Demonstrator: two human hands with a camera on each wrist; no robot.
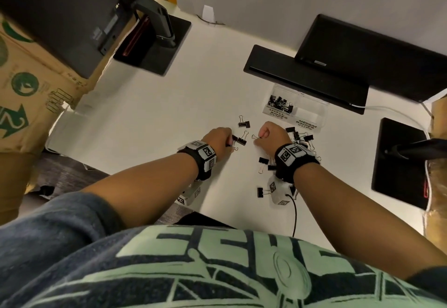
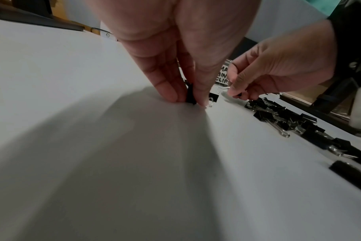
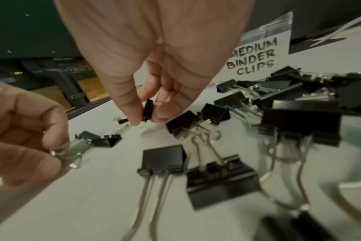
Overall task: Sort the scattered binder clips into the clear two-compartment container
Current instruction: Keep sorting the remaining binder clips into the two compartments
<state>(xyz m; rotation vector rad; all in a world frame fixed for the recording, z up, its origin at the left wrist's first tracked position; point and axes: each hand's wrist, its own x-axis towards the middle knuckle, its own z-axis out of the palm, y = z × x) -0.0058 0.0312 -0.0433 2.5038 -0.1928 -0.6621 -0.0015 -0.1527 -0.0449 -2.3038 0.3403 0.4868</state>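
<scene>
A clear two-compartment container [image 1: 312, 111] stands on the white desk [image 1: 157, 119]. Its left half, labelled small, holds several small black clips [image 1: 280, 104]; its medium label [image 3: 255, 55] faces me. My left hand [image 1: 231, 142] pinches a black binder clip [image 2: 191, 96] against the desk. My right hand [image 1: 260, 138] pinches a small black clip [image 3: 147, 110] just above the surface, its wire handle [image 1: 254, 136] sticking out. A pile of black clips [image 1: 300, 138] lies right of that hand. Single clips [image 1: 243, 123] lie around.
Two more loose clips [image 1: 263, 162] lie near my right wrist. A black monitor base [image 1: 154, 46] is at the back left, a black bar [image 1: 304, 77] behind the container, another black base [image 1: 399, 162] at right. A cardboard box [image 1: 29, 77] stands left.
</scene>
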